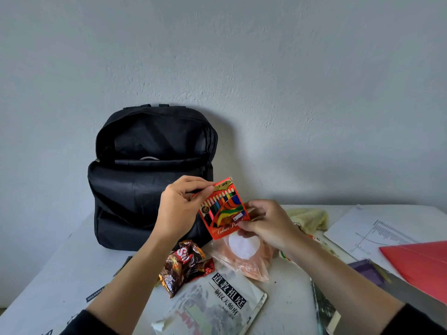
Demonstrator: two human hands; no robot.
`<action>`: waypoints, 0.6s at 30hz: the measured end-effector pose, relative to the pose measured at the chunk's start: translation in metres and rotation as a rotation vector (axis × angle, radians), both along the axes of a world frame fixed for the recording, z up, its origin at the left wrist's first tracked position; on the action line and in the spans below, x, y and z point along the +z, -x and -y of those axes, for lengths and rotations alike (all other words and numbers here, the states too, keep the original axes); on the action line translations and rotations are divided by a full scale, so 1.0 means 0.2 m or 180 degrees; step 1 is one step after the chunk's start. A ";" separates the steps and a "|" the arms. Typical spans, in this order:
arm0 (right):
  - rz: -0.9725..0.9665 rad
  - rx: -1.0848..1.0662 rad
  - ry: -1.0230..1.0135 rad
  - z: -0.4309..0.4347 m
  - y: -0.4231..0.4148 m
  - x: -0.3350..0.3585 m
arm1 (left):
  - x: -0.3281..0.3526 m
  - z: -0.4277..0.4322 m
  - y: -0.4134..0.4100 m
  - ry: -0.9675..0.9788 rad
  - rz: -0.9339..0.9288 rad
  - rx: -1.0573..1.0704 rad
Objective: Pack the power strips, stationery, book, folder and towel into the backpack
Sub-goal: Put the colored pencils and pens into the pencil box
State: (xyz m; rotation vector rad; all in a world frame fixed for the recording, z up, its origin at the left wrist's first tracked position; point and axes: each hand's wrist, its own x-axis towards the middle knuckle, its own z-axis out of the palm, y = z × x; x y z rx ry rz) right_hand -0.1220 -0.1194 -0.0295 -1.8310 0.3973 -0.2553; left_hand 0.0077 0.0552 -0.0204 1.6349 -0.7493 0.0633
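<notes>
**Pencil box in hand, most of the packing still ahead**

Head view: the black fabric backpack (150, 175) stands at the far left of the white table (72, 250), against the wall, its main compartment unzipped. A pale curved edge shows inside; I cannot tell what it is. Both hands grasp one red cardboard box of colour pencils (223, 209), held up just right of the backpack's front. The left hand (179, 206) pinches its top corner and the right hand (268, 223) grips its lower right edge.

Still out on the table:
- one yellow cloth towel (309, 217), far right of the hands
- one flat red folder (420, 264), at the right edge
- one soft-cover book with black Chinese characters (217, 303), near centre

No power strips are visible, so they may already be packed. By my reading the stationery is the step in hand, with three items left.
</notes>
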 end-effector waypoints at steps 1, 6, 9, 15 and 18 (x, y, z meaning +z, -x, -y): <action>-0.0027 0.0071 0.0024 -0.01 0.00 0.00 | 0.00 0.01 0.00 -0.0127 0.0159 0.0003; -0.0130 0.0478 0.0845 -0.06 -0.02 0.02 | 0.05 -0.01 0.01 -0.0666 0.0801 -0.0232; 0.0029 0.0258 0.0877 -0.08 -0.05 0.08 | 0.12 -0.08 -0.01 -0.0254 0.0123 -0.0516; 0.0318 0.0635 0.1090 -0.20 -0.07 0.11 | 0.07 -0.23 0.00 -0.0455 0.0614 -0.0361; 0.0617 0.0633 0.1725 -0.27 -0.13 0.13 | 0.10 -0.30 -0.01 -0.0581 0.1042 -0.0251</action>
